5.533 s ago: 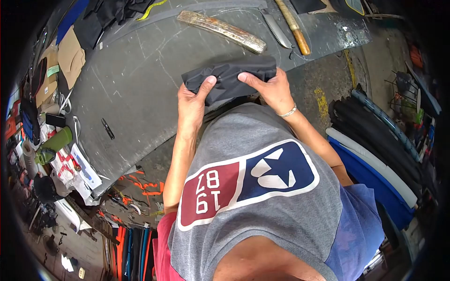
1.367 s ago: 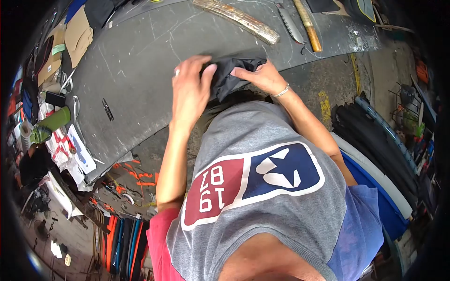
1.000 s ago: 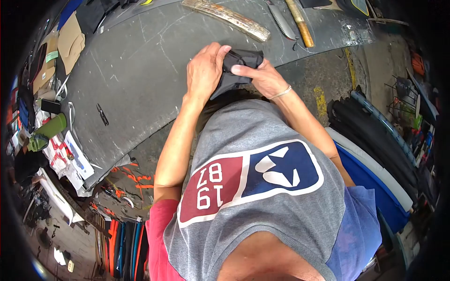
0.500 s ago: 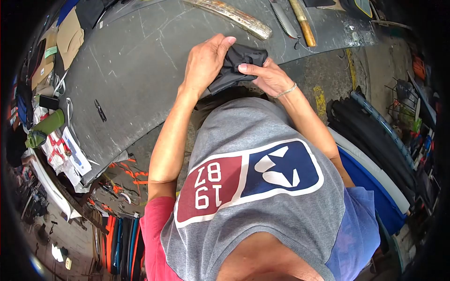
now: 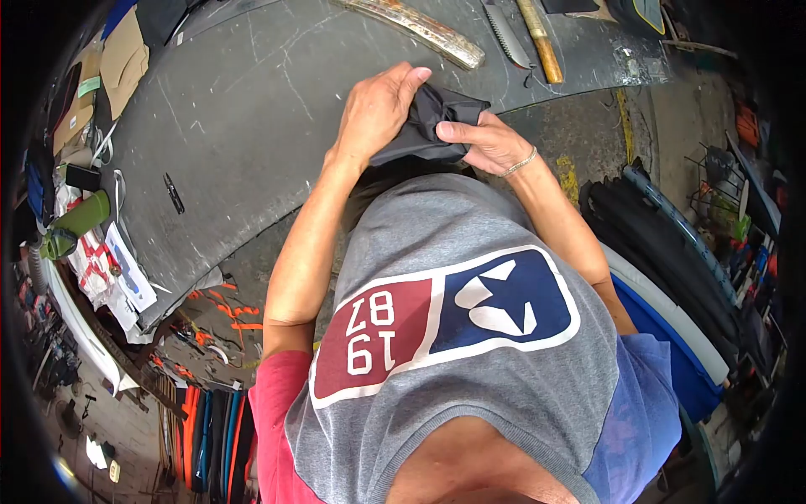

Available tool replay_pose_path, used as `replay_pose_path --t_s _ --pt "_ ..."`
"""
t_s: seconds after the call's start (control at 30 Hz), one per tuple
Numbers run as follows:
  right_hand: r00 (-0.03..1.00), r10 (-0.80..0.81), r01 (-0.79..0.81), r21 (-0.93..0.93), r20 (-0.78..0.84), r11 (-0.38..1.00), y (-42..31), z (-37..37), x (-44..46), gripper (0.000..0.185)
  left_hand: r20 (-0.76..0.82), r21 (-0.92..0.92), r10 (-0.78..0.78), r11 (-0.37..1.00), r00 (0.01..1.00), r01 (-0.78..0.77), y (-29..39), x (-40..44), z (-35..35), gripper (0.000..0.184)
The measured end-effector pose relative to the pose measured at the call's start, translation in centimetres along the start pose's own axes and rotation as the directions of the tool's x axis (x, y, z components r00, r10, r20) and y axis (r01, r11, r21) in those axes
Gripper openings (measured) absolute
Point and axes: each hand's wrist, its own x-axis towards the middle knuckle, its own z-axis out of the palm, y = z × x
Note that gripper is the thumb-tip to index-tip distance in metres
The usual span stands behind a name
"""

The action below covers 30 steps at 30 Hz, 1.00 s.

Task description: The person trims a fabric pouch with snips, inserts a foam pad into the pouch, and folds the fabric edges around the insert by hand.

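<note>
A piece of thin, dark black fabric [image 5: 426, 126], creased and partly folded, is between my two hands just in front of my waist, at the edge of the grey work table [image 5: 243, 126]. My left hand [image 5: 379, 109] grips its left side, with the thumb up along the top edge and the other fingers curled or hidden. On the right side, my right hand [image 5: 491, 143] pinches the cloth, thumb flat on top and fingers underneath. A chain bracelet circles the right wrist.
On the table lie a black marker [image 5: 174, 194], a worn metallic strip [image 5: 420, 32], a serrated blade [image 5: 506, 35] and a wooden-handled tool [image 5: 541, 42]. Left are cardboard pieces [image 5: 126, 63] and a green roll [image 5: 84, 214]. Rolled dark material [image 5: 646, 235] stands at right.
Both hands have shifted slightly right with the black fabric. The cloth looks smoother and more spread between them. The view has moved a little.
</note>
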Motion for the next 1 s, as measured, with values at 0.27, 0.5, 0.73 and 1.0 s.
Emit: replay_pose_path --t_s 0.27,0.5,0.73,1.0 --pt "0.974 0.125 -0.119 -0.041 0.187 0.992 -0.3 -1.0 -0.1 0.034 0.192 -0.123 0.081 0.991 0.978 -0.058 1.0 -0.7 1.0 0.047" --pt "0.952 0.158 -0.161 -0.012 0.263 0.987 -0.3 -2.1 -0.8 0.034 0.206 -0.114 0.176 0.981 0.963 -0.155 1.7 -1.0 1.7 0.046" --pt "0.994 0.009 -0.022 -0.114 -0.111 0.993 1.3 -2.7 -0.7 0.043 0.116 -0.120 0.002 0.993 0.993 0.012 -0.3 0.3 1.0 0.043" --pt "0.994 0.097 -0.096 -0.019 0.057 0.995 1.8 -1.8 -0.8 0.036 0.292 -0.132 0.012 0.991 0.956 0.028 1.1 0.4 1.9 0.046"
